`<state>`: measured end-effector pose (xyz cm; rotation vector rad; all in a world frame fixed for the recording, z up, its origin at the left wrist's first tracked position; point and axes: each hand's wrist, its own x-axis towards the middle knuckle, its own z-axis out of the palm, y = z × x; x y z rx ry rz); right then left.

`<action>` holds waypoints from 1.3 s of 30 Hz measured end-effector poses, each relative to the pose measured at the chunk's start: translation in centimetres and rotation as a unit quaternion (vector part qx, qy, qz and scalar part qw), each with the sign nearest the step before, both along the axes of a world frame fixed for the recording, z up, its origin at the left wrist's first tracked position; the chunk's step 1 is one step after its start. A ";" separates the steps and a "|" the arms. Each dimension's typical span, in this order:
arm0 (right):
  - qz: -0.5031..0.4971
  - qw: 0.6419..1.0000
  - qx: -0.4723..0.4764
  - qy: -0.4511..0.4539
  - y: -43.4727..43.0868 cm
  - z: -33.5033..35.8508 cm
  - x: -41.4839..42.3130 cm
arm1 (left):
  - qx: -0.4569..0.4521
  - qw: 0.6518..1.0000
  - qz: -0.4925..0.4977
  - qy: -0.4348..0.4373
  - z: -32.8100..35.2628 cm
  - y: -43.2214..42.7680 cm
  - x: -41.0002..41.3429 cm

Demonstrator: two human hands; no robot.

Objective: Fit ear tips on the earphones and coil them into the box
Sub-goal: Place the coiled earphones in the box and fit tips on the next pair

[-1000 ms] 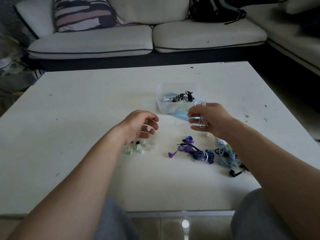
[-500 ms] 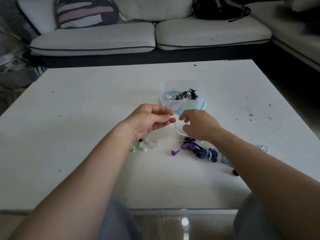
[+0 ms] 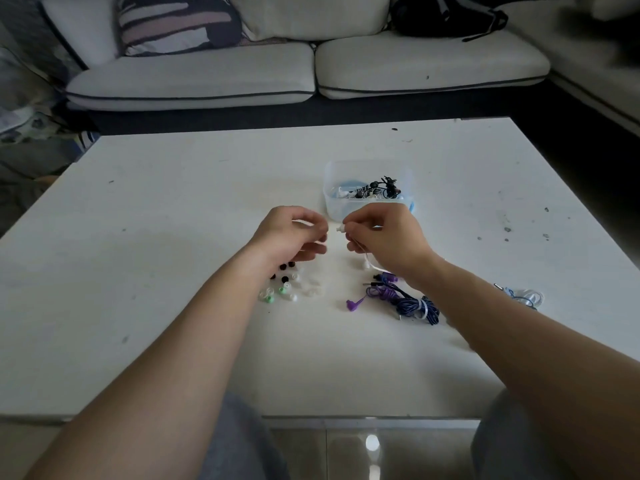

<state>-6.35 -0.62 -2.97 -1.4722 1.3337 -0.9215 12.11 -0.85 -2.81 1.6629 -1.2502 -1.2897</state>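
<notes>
Head view: just above the middle of the frame, both hands meet over the white table [image 3: 173, 237], in front of the clear plastic box [image 3: 329, 202], which already holds dark and white earphones. The right hand [image 3: 388, 240] pinches the white earphone [image 3: 340, 229] between thumb and fingertips. Its bud pokes out toward the left of the frame, and its short axis runs roughly level, nozzle facing the other hand. The white cord [image 3: 362, 252] trails down from that grip to a second bud [image 3: 366, 264] lying on the table just below.

The left hand [image 3: 294, 233] sits just left of the bud, a small gap between them, fingers curled and thumb drawn in to the fingertips. Whether a clear tip is pinched there cannot be told. The loose ear tips [image 3: 289, 282], black, green and clear, lie scattered under and just below the left wrist.

The next move looks like pushing a tip onto the nozzle. The left hand is the nearer free one, and it would travel straight right along the bud's axis.

Lower right of center lies a bundle of purple earphones [image 3: 398, 296]. A pale blue set [image 3: 524, 296] rests beyond the right forearm.
</notes>
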 end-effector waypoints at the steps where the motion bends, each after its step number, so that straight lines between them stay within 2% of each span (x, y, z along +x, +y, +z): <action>1: -0.005 1.000 0.012 -0.001 0.0 0.0 -0.1 | -0.025 0.994 -0.015 -0.102 -0.5 -0.1 0.6; 3: -0.013 0.999 0.034 -0.012 0.0 -0.1 -0.2 | -0.034 0.958 -0.052 -0.281 -1.3 -0.3 1.4; 5: -0.013 0.999 0.045 -0.012 -0.1 -0.2 -0.3 | 0.001 0.931 -0.078 -0.357 -1.8 -0.2 1.7; 12: 0.000 0.999 0.048 -0.008 -0.1 -0.3 -0.3 | 0.061 0.898 -0.106 -0.422 -2.5 -0.2 1.2; 20: -0.003 0.997 0.066 -0.029 -0.2 -0.3 -0.4 | 0.073 0.899 -0.099 -0.421 -2.5 -0.2 0.8; 23: -0.005 0.996 0.074 -0.044 -0.3 -0.3 -0.5 | 0.037 0.910 -0.081 -0.406 -1.3 -0.2 0.7; 25: -0.005 0.994 0.084 -0.063 -0.4 -0.2 -0.6 | 0.008 0.929 -0.065 -0.364 -0.3 0.0 0.9; 28: 0.006 0.990 0.098 -0.102 -0.5 0.0 -0.6 | -0.013 0.982 -0.041 -0.182 1.0 0.5 0.8; 29: 0.011 0.988 0.104 -0.117 -0.4 0.0 -0.7 | -0.015 0.992 -0.038 -0.119 1.4 0.7 0.6; 31: 0.019 0.984 0.111 -0.139 -0.4 0.1 -0.8 | -0.030 0.997 -0.039 -0.051 1.8 0.9 0.1; 35: 0.036 0.980 0.122 -0.155 -0.2 0.1 -0.9 | -0.066 0.997 -0.037 -0.010 1.6 0.9 -0.9; 39: 0.039 0.981 0.114 -0.155 -0.3 0.2 -0.8 | -0.090 0.995 -0.032 -0.020 1.4 0.9 -1.1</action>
